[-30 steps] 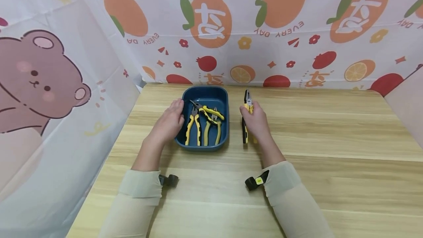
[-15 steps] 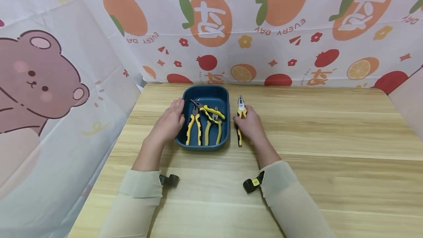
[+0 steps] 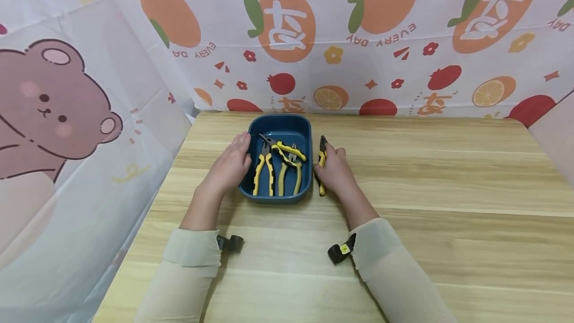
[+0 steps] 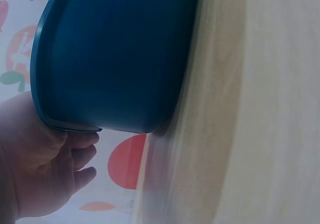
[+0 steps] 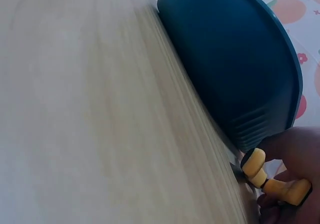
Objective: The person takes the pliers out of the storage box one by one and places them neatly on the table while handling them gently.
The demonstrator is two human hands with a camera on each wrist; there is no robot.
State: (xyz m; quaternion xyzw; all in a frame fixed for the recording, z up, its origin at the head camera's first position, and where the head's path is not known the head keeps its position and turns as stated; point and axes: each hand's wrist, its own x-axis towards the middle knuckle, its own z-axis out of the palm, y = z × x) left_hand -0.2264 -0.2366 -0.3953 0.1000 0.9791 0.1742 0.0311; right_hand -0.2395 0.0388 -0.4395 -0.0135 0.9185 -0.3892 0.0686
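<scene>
The work in hand looks to be the handling of one pair of black-and-yellow pliers, gripped by the right hand, nose pointing away from the person and handles running back past the fingers. The pliers are just beside the right wall of a blue plastic bin, which lies to that hand's left; whether they touch the wall or the table I cannot tell. The left hand, its fingers fairly straight and close together, rests against the bin's outer left wall. As I judge it, the next move calls for a firm hold on the pliers and a steady bin. The bin's right wall stands between the right hand and three more pairs: yellow-handled pliers nearest the left hand, a second pair with duller handles nearer the right, and long-nose pliers lying across that pair, an overlap that could snag. Beyond both hands hangs a fruit-print cloth.
</scene>
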